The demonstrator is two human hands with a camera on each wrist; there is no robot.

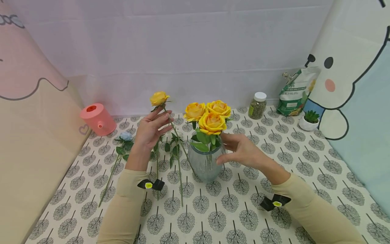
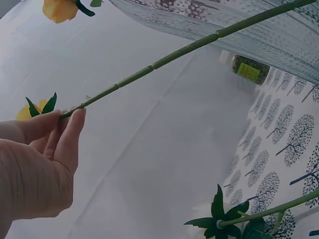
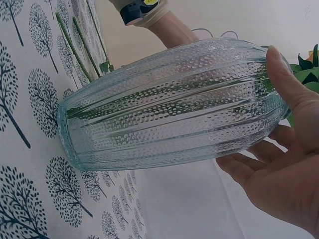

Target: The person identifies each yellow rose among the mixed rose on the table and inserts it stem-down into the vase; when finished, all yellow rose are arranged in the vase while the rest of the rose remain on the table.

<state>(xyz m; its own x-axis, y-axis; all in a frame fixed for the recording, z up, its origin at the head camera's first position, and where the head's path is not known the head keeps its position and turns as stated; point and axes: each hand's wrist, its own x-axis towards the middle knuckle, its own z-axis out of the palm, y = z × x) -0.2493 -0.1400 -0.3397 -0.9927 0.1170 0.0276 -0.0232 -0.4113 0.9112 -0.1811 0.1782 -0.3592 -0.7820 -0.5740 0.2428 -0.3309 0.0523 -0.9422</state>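
My left hand (image 1: pixel 150 130) pinches the green stem (image 2: pixel 184 51) of a yellow rose (image 1: pixel 159 98) just below its bloom. That stem slants down to the right, beside the glass vase (image 1: pixel 204 166), and its lower end is hard to make out. The vase is clear bluish glass with ribs and dimples, standing upright on the table. Several yellow roses (image 1: pixel 212 122) with green leaves rise from its mouth. Around the vase's upper right side curls my right hand (image 1: pixel 242 150), thumb in front and fingers behind, as the right wrist view (image 3: pixel 286 174) shows.
Left of the vase lie a pale blue rose (image 1: pixel 125 136) and other long-stemmed flowers (image 1: pixel 179 169). A pink watering can (image 1: pixel 102 122) stands at the back left. At the back right are a white-lidded jar (image 1: pixel 257 106), a clipped bag (image 1: pixel 296 93) and a small potted succulent (image 1: pixel 309 121).
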